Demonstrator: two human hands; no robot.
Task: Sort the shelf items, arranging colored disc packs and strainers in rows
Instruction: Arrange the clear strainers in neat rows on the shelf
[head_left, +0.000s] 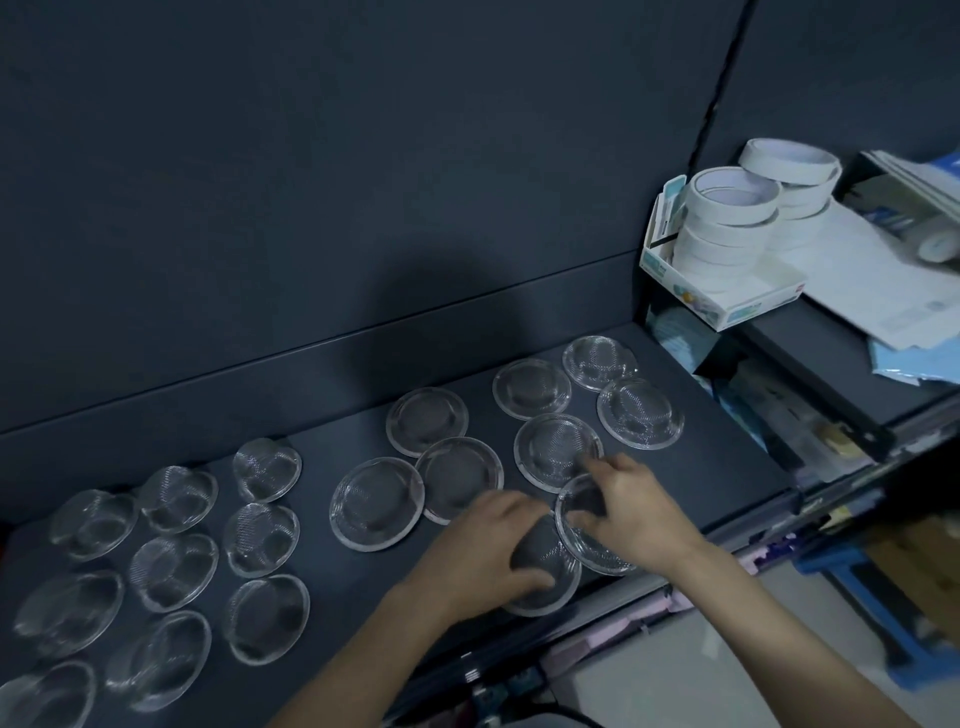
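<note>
Head view: by the shelf (353, 597) front edge, right half, a mesh strainer (545, 577) is held under the left grip (488, 551), fingers curled over it. A tilted strainer (589, 540) is pinched by the right grip (634, 514). Risk: rims overlap, so one could be snagged & knocked off the front edge.

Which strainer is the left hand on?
The front-most strainer, at the edge of the shelf, with the left hand curled over it; the right hand pinches the neighbouring strainer overlapping its rim.
</note>
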